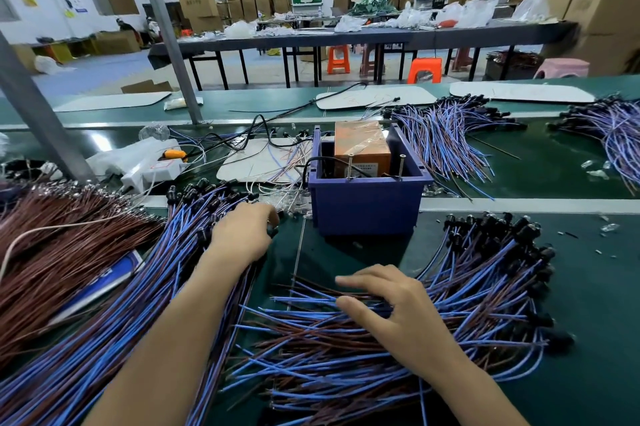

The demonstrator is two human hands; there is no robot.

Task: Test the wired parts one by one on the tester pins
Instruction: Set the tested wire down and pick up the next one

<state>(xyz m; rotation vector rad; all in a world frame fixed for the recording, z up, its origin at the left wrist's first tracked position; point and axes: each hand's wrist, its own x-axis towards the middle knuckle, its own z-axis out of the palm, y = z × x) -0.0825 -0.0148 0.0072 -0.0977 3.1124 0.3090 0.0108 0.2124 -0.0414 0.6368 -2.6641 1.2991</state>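
Observation:
A blue box [367,207] holds the tester, an orange block [360,145] with two upright screw pins [350,166] at its front rim. A big pile of blue and brown wired parts [114,321] with black heads lies at the left. My left hand [244,233] rests on the top of this pile and pinches a black head of one part at its fingertips. A second pile of wired parts [485,297] fans out at the front right. My right hand [391,304] lies on its loose wire ends, fingers spread and lightly curved.
A heap of brown wires [59,245] lies at the far left. More wired bundles [446,134] lie behind the box on the green bench. A white glue gun [138,162] and white boards sit behind. A grey post [31,107] rises at the left.

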